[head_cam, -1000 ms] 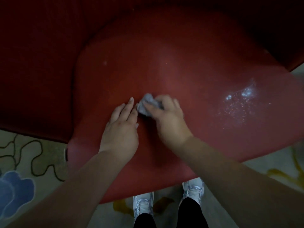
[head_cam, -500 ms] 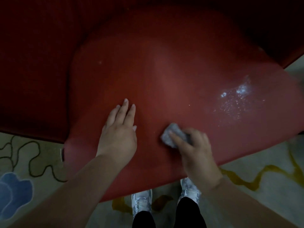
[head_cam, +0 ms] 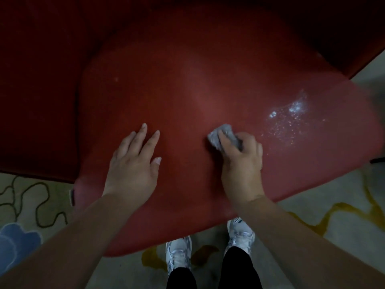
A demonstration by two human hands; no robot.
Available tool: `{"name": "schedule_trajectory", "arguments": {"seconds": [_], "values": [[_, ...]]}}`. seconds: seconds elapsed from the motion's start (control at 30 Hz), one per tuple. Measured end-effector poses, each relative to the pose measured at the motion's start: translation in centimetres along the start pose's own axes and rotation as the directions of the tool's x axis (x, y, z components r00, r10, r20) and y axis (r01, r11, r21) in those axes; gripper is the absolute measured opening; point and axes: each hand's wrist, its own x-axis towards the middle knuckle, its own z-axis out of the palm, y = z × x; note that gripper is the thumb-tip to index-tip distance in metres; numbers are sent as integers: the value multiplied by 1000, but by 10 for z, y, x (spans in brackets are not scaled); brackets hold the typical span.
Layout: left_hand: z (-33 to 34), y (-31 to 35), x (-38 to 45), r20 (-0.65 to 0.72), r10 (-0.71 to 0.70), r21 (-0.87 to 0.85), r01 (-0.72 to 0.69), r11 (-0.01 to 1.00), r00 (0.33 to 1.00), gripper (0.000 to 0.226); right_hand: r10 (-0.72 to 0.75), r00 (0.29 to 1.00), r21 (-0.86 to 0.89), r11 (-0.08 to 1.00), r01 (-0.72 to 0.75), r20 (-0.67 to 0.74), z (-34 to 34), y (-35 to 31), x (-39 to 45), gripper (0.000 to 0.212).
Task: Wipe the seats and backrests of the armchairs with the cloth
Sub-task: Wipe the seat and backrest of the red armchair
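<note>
I have both hands down on the red seat cushion (head_cam: 208, 84) of the armchair, and I take that cushion as my landmark. My right hand (head_cam: 242, 161) sits right of the cushion's middle, toward its front edge, fingers curled round a small grey cloth (head_cam: 224, 135) that is bunched up and pressed against the surface; the cloth pokes out beyond my fingertips on the far side. My left hand (head_cam: 133, 163) lies flat on the cushion left of its middle, fingers straight and slightly spread, holding nothing, well apart from the cloth. Toward the cushion's right side, beyond my right hand, a patch of whitish specks (head_cam: 291, 115) glints on the red surface, not touched by the cloth. A single pale fleck (head_cam: 116, 79) shows near the cushion's left rear. Below the cushion's front edge I see my grey sneakers (head_cam: 179, 253) on a pale patterned carpet (head_cam: 333, 222).
</note>
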Motion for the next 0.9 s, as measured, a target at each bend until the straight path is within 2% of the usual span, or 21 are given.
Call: {"name": "schedule_trajectory", "arguments": {"seconds": [0.07, 0.13, 0.23, 0.3, 0.4, 0.47, 0.57, 0.63, 0.73, 0.77, 0.83, 0.9], "values": [[0, -2, 0, -4, 2, 5, -2, 1000, 1000, 59, -79, 997, -10, 997, 79, -7, 1, -4, -20, 52], [1, -1, -1, -9, 6, 32, -6, 999, 1000, 59, -203, 978, 36, 979, 201, 55, 9, -21, -35, 45], [3, -2, -1, -31, -37, 50, 38, 998, 999, 61, -293, 943, 63, 956, 286, 157, 19, -39, -19, 42], [5, -5, 0, -49, -97, 42, 99, 994, 994, 62, -231, 965, 48, 973, 227, 125, 16, -31, -5, 44], [8, -3, 1, -51, -130, 44, 132, 990, 990, 62, -15, 1000, 43, 999, 15, 1, 3, -7, -14, 51], [8, 3, 2, -66, -135, 15, 137, 991, 989, 62, -86, 996, 39, 996, 86, 2, 0, -5, -34, 49], [8, 16, 9, -78, -117, 18, 118, 993, 990, 61, -275, 954, 36, 962, 272, 119, 0, -5, -32, 44], [8, 26, 18, -77, -71, 46, 75, 996, 995, 61, -235, 966, -7, 971, 237, 109, -7, 11, -2, 42], [10, 46, 35, -71, 1, 79, 4, 997, 997, 61, -19, 999, -61, 998, 17, -35, -27, 49, 32, 49], [11, 55, 40, -68, 29, 84, -23, 996, 997, 61, 3, 999, -69, 998, -7, -54, -32, 56, 29, 52], [13, 73, 50, -60, 87, 94, -81, 992, 994, 60, -50, 997, -79, 996, 46, -55, -35, 62, 10, 53], [17, 92, 58, -40, 150, 104, -145, 984, 988, 60, -166, 986, -67, 984, 166, 9, -35, 62, -1, 46]]}}
